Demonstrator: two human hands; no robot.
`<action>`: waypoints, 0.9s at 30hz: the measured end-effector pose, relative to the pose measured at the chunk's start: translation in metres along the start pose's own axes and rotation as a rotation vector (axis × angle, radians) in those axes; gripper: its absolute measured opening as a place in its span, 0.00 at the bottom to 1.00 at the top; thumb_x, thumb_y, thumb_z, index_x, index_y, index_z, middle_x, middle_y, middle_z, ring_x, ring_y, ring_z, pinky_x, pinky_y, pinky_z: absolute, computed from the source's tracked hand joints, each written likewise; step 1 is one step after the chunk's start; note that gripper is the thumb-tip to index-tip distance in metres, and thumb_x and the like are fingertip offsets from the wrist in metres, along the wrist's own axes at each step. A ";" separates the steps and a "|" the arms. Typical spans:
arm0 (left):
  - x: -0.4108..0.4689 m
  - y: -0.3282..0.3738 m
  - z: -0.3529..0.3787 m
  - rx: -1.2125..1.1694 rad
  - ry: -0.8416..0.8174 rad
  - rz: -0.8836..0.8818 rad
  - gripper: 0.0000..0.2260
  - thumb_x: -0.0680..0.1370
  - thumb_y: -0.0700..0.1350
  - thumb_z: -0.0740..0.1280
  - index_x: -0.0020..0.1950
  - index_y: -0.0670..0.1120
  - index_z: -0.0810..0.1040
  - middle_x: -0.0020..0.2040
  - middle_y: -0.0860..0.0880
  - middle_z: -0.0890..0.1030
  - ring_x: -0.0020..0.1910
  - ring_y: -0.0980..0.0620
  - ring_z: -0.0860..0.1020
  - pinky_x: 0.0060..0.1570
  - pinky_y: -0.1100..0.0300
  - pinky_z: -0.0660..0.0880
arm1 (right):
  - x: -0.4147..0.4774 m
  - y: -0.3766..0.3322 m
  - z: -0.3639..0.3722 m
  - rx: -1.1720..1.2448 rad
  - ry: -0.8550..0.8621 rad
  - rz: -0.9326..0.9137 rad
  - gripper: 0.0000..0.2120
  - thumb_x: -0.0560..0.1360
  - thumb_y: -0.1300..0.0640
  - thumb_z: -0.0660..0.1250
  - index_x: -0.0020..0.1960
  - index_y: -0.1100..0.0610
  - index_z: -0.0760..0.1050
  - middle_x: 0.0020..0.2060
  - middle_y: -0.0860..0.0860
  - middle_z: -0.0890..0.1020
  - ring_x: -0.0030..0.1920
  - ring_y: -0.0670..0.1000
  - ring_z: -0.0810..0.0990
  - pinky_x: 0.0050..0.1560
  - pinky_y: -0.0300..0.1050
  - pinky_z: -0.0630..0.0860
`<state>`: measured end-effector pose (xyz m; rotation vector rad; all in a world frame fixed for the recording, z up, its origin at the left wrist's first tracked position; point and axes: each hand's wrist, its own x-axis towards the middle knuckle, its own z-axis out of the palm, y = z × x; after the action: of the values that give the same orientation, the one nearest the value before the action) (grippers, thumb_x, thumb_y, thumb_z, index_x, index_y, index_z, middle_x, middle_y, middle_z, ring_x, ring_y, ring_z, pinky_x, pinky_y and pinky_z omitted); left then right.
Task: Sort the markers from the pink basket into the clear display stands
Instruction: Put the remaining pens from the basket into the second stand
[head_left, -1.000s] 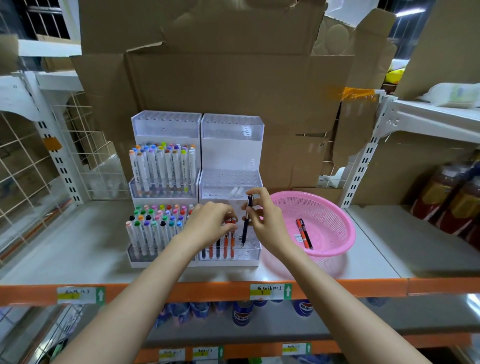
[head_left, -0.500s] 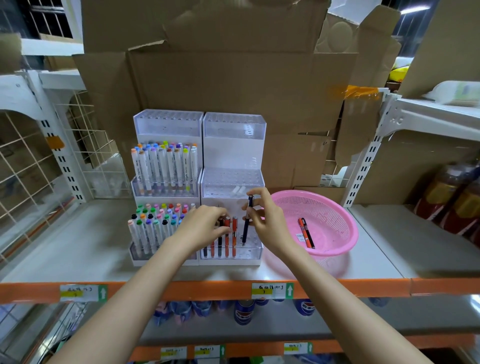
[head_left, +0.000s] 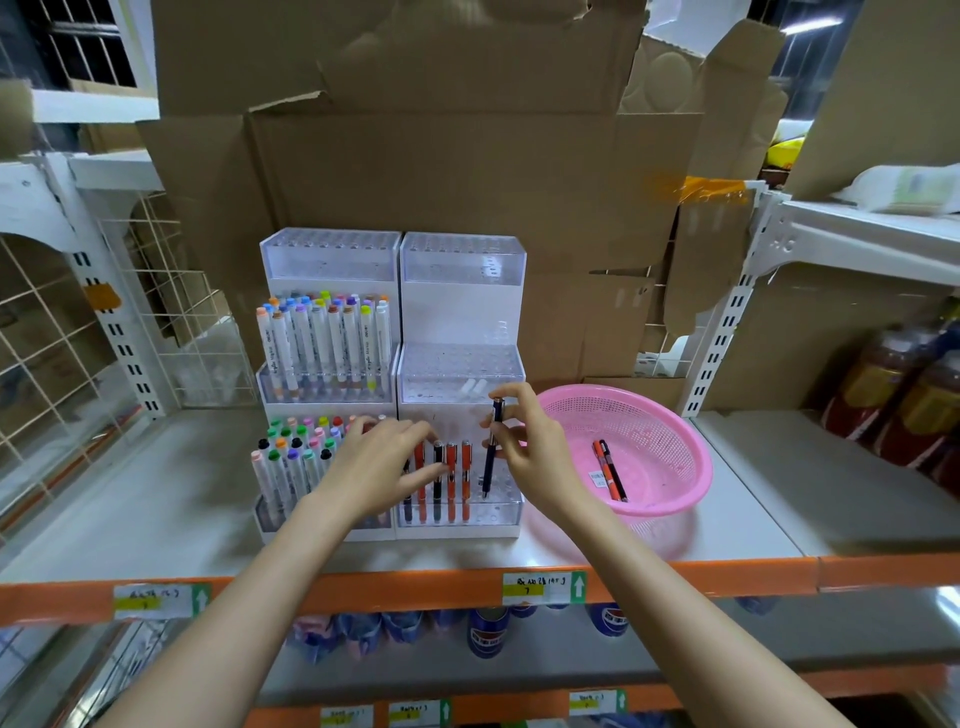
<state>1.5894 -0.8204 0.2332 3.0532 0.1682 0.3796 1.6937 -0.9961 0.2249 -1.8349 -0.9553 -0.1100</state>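
Note:
A pink basket (head_left: 698, 467) stands on the shelf at the right, with an orange pen and a black pen (head_left: 609, 470) lying in it. Left of it are two clear tiered display stands. The left stand (head_left: 328, 260) is packed with white colour-capped markers (head_left: 322, 338). The right stand (head_left: 461, 366) has a row of orange and black pens (head_left: 457, 483) in its bottom tier. My right hand (head_left: 537, 460) pinches a dark blue pen (head_left: 490, 470) upright, its tip at a hole in that tier. My left hand (head_left: 376, 467) rests on the row's left pens, fingers stretched out.
Flattened cardboard (head_left: 441, 171) stands behind the stands. A white wire grid (head_left: 47, 332) closes the left side; a white upright (head_left: 727, 322) rises behind the basket. Brown bottles (head_left: 904, 395) stand at the far right. The orange shelf edge (head_left: 415, 587) carries price labels, with cans below.
My left hand has slid a little left, uncovering more of the pens in the bottom tier. My right hand keeps the dark pen upright at nearly the same spot.

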 end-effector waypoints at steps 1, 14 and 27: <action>-0.001 0.000 0.001 -0.010 0.010 -0.002 0.22 0.76 0.64 0.58 0.64 0.54 0.71 0.62 0.56 0.77 0.62 0.55 0.73 0.67 0.52 0.58 | 0.000 -0.001 0.000 -0.003 -0.006 -0.001 0.14 0.79 0.66 0.62 0.61 0.54 0.67 0.45 0.51 0.83 0.43 0.48 0.82 0.39 0.34 0.75; -0.002 -0.002 0.004 -0.037 0.049 -0.005 0.20 0.77 0.63 0.59 0.63 0.53 0.72 0.57 0.56 0.79 0.57 0.55 0.75 0.66 0.53 0.58 | -0.004 -0.005 0.002 -0.032 -0.030 -0.029 0.13 0.78 0.69 0.60 0.60 0.57 0.67 0.45 0.52 0.82 0.42 0.49 0.80 0.39 0.33 0.75; -0.003 -0.003 0.004 -0.028 0.051 -0.004 0.20 0.77 0.63 0.59 0.63 0.53 0.72 0.52 0.56 0.80 0.54 0.54 0.76 0.65 0.54 0.59 | -0.016 0.003 0.009 -0.132 -0.111 0.013 0.21 0.77 0.71 0.60 0.53 0.45 0.62 0.45 0.54 0.80 0.46 0.54 0.82 0.45 0.57 0.80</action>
<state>1.5874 -0.8179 0.2288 3.0172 0.1700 0.4553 1.6819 -0.9987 0.2106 -1.9853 -1.0339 -0.0649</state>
